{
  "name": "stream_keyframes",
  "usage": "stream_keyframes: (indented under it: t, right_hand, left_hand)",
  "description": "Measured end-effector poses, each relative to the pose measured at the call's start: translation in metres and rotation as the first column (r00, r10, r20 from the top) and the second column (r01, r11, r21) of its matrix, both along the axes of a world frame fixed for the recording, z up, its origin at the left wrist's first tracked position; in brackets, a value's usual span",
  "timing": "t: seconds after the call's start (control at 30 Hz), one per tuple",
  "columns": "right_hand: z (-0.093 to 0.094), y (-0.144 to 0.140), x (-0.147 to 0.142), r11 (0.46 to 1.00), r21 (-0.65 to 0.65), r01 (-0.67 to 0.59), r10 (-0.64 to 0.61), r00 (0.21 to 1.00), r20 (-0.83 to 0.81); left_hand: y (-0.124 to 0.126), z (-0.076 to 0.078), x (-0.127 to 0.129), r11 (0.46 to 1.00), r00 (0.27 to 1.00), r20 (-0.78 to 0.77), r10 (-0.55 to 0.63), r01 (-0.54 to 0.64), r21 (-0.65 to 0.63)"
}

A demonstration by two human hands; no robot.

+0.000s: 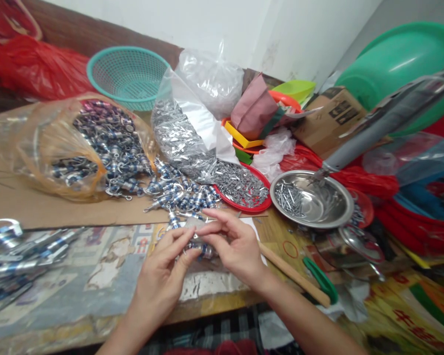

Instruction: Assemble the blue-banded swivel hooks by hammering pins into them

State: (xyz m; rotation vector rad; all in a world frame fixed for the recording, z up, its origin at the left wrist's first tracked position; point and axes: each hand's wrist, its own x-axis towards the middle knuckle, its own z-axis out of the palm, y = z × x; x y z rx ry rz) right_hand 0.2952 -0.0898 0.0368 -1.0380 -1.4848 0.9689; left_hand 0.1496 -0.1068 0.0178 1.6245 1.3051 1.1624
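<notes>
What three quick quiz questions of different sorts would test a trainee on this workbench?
1. True or false: the steel bowl holds screws.
2. Which sits farther back: A) teal mesh basket B) red plate?
3. What do the left hand and right hand hold together?

Key: 1 true. 2 A. 3 A small blue-and-silver metal part, like those spilling from the plastic bag.
</notes>
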Motion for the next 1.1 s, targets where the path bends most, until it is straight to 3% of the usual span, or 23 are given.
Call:
stream_keyframes:
  t: [0.13, 0.27, 0.37, 0.47, 0.53, 0.6, 0.7, 0.77, 0.83, 0.97, 1.1]
  right_hand:
    - [0.000, -0.005, -0.001, 0.991, 0.116, -0.060, 0.052, 0.996, 0.070]
    - [0.001, -0.007, -0.002, 0.983, 0.163, -0.089, 0.086, 0.996, 0.028]
    - [0.003, -0.009, 0.001, 0.979, 0.170, -0.110, 0.112, 0.994, 0.001]
    - [0.004, -0.012, 0.006, 0.958, 0.276, -0.076, 0.047, 0.993, 0.109]
    - [0.003, -0.014, 0.011, 0.911, 0.409, -0.054, -0.048, 0.971, 0.235]
    - [0.000, -0.017, 0.017, 0.844, 0.521, -0.125, -0.085, 0.929, 0.361]
    - [-0.004, -0.020, 0.023, 0.730, 0.634, -0.255, -0.109, 0.872, 0.476]
    - [-0.003, -0.022, 0.025, 0.693, 0.671, -0.264, -0.154, 0.855, 0.495]
    - [0.000, -0.023, 0.025, 0.706, 0.669, -0.230, -0.180, 0.856, 0.484]
    - [0.007, -0.024, 0.018, 0.805, 0.583, -0.116, -0.140, 0.916, 0.375]
    - [0.011, -0.027, 0.011, 0.928, 0.371, -0.014, -0.093, 0.959, 0.268]
  left_hand:
    - [0.000, -0.001, -0.001, 0.999, 0.999, -0.001, -0.032, 0.032, 0.027]
    - [0.000, 0.002, -0.001, 0.999, 0.998, 0.058, -0.035, 0.033, 0.039]
    - [0.000, 0.003, 0.000, 0.999, 0.988, 0.153, 0.018, -0.011, -0.045]
    - [-0.002, 0.001, 0.001, 0.979, 0.948, 0.292, 0.125, -0.070, -0.191]
    - [-0.003, 0.000, 0.001, 0.965, 0.907, 0.394, 0.147, -0.044, -0.260]
    - [-0.003, 0.001, 0.001, 0.964, 0.888, 0.442, 0.128, -0.007, -0.264]
    - [-0.003, 0.009, -0.001, 0.981, 0.946, 0.317, 0.069, -0.007, -0.191]
    - [-0.003, 0.014, -0.003, 0.992, 0.983, 0.182, 0.006, 0.018, -0.126]
    - [-0.004, 0.018, -0.007, 0.998, 0.996, 0.082, -0.038, 0.042, -0.055]
    - [-0.009, 0.021, -0.011, 0.994, 0.998, -0.011, -0.062, 0.063, 0.085]
    - [-0.012, 0.025, -0.011, 0.993, 0.995, -0.027, -0.096, 0.098, 0.063]
